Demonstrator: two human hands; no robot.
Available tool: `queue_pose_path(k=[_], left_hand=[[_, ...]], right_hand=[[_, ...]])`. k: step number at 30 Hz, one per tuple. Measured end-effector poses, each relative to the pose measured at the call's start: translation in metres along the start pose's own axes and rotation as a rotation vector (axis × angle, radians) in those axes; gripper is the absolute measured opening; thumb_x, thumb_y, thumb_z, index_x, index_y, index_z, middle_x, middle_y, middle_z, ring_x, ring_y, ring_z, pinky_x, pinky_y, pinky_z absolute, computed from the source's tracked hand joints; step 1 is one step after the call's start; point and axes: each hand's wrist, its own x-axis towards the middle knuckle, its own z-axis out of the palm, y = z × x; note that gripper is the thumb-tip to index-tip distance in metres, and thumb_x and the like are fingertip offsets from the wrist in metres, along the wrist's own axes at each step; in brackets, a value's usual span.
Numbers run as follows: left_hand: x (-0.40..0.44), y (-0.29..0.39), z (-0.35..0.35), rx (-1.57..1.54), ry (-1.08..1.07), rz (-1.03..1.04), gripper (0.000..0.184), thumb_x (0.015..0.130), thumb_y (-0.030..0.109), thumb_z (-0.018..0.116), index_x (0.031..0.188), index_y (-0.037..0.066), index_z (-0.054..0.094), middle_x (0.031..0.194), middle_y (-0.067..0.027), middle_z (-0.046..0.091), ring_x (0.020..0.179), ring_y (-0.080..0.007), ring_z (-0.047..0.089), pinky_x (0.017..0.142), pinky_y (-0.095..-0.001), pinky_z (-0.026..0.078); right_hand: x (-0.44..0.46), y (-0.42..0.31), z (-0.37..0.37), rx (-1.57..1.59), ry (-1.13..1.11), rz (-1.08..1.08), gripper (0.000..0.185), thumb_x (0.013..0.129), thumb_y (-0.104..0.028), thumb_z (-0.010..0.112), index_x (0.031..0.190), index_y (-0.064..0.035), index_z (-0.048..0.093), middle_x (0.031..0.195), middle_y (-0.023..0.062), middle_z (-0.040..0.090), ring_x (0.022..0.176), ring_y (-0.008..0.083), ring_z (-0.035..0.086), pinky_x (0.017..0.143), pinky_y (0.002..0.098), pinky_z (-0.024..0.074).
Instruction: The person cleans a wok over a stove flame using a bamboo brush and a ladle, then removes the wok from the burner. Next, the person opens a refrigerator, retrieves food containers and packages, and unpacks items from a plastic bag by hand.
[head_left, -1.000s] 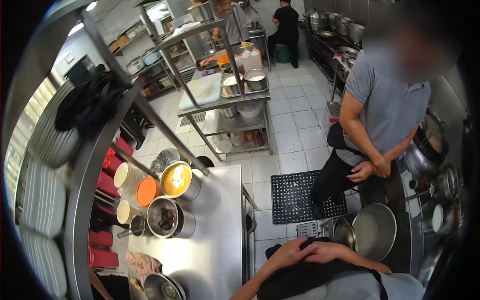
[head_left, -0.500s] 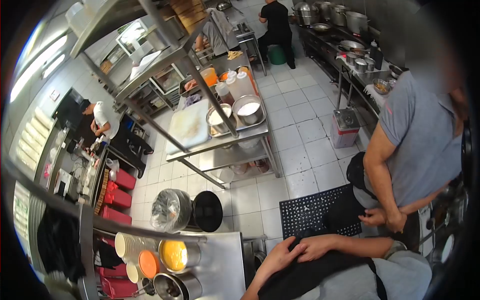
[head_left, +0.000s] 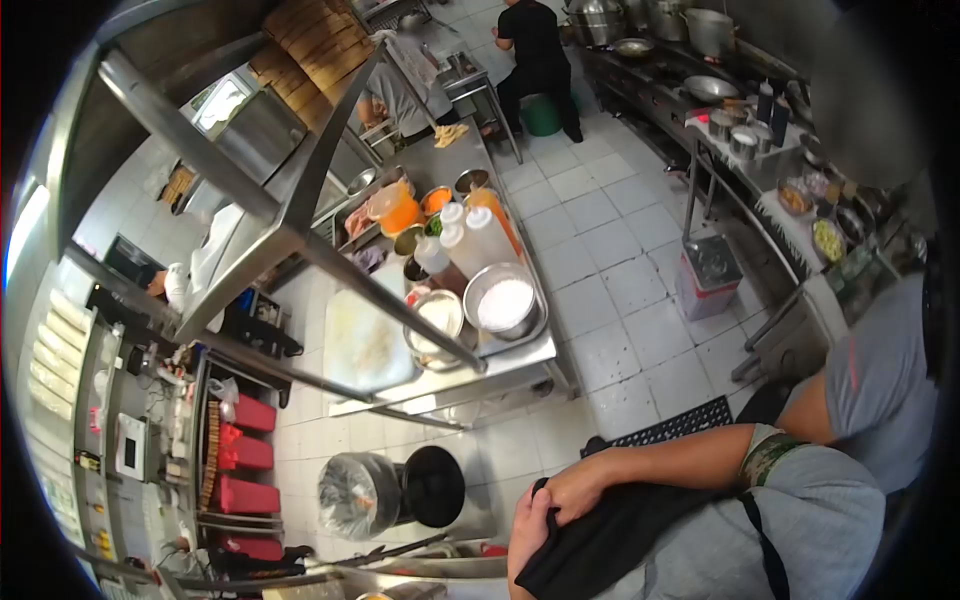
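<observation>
A black apron (head_left: 625, 530) hangs over my grey shirt, and its upper edge is bunched between my hands. My right hand (head_left: 578, 488) is closed on that cloth, its arm coming in from the right under a camouflage-trimmed sleeve. Just below and left of it, my left hand (head_left: 530, 528) has its fingers wrapped round the apron's edge, touching the right hand. Part of the left fingers is hidden by the cloth.
A steel prep table (head_left: 510, 360) ahead holds a white cutting board (head_left: 365, 345), squeeze bottles (head_left: 465, 240) and metal bowls. A lined bin (head_left: 358, 495) and black bucket (head_left: 434, 487) stand on the floor. A co-worker's grey sleeve (head_left: 870, 350) is close on my right; others work farther off.
My view has swung, so the near counter with its containers has mostly dropped out below. My hands have gone from resting together to gripping the apron. The near co-worker is now mostly hidden.
</observation>
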Motion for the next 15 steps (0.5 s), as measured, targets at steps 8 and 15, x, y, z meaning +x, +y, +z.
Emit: queue_pose_path(k=[8,15], left_hand=[[0.167,0.071,0.066,-0.041,-0.324,-0.108,0.044,0.1,0.038,0.05,0.112,-0.003,0.06,0.101,-0.0054,0.064,0.092,-0.0118,0.056,0.085,-0.0262,0.045],[0.283,0.053,0.129,0.244,-0.474,-0.152,0.049,0.097,0.045,0.054,0.109,-0.002,0.061,0.096,-0.0099,0.066,0.089,-0.016,0.059,0.083,-0.0285,0.046]], right_hand=[[-0.086,0.054,-0.133,0.202,0.132,0.203,0.04,0.083,-0.02,0.06,0.114,0.006,0.061,0.111,0.0234,0.065,0.101,0.0325,0.062,0.089,0.0377,0.0477],[-0.157,0.161,-0.161,0.286,0.285,0.136,0.035,0.089,-0.022,0.057,0.111,0.0051,0.062,0.105,0.0213,0.066,0.097,0.0284,0.062,0.085,0.0357,0.048]])
